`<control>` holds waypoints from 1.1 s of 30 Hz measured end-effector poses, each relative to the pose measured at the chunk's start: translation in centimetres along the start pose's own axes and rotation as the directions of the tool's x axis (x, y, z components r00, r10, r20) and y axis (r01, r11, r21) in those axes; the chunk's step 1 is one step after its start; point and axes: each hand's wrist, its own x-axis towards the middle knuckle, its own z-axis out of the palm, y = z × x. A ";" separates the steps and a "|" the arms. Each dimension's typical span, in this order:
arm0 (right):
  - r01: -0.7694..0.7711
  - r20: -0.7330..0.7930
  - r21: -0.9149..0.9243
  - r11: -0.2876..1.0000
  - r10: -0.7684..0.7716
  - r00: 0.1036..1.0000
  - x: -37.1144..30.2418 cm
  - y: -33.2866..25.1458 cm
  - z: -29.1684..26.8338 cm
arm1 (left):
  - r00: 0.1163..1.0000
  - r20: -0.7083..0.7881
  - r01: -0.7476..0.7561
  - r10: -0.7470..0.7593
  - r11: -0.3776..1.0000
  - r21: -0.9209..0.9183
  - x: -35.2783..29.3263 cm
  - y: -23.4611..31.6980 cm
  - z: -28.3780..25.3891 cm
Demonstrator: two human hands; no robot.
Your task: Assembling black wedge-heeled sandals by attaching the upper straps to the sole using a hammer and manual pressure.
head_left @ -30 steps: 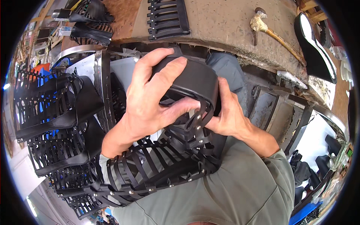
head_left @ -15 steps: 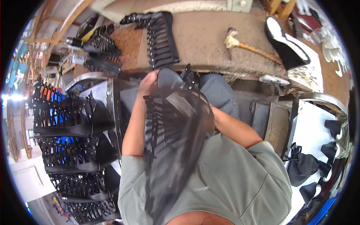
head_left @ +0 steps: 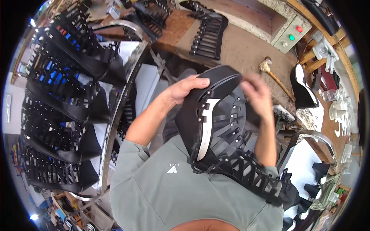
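A black strappy wedge sandal is held in front of my chest, its toe end pointing up and away. A pale strip runs along its insole, and its long, studded lattice of straps hangs down to the lower right. My left hand grips the sandal's left side near the toe, thumb on top and fingers hidden beneath. Close to the right side of the toe is my right hand, smeared by motion. Whether its fingers touch the sandal I cannot tell.
On the bench ahead lie another strappy black sandal, a wooden-handled hammer and a black-and-white wedge sole. Several strappy sandals fill a rack on my left. Black wedge pieces stand at right. A button panel is behind the bench.
The sandal has turned, so its side, pale insole strip and straps now show, with the straps hanging to the right. My right hand has come out from behind it. The view has swung.
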 end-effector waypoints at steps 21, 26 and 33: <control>0.565 0.162 -0.358 0.743 -0.546 0.822 2.4 -3.1 1.0 | 0.878 -0.270 -0.052 0.395 0.641 0.766 -1.0 -4.9 3.3; 0.411 0.333 -0.293 0.863 -0.312 0.890 4.7 -2.1 0.9 | 0.868 -0.362 0.029 0.340 0.693 0.721 -0.2 -5.3 1.6; 0.277 0.095 -0.095 0.956 -0.269 0.959 4.7 0.0 -1.4 | 0.940 -0.287 -0.010 0.182 0.859 0.513 2.4 -6.4 -1.4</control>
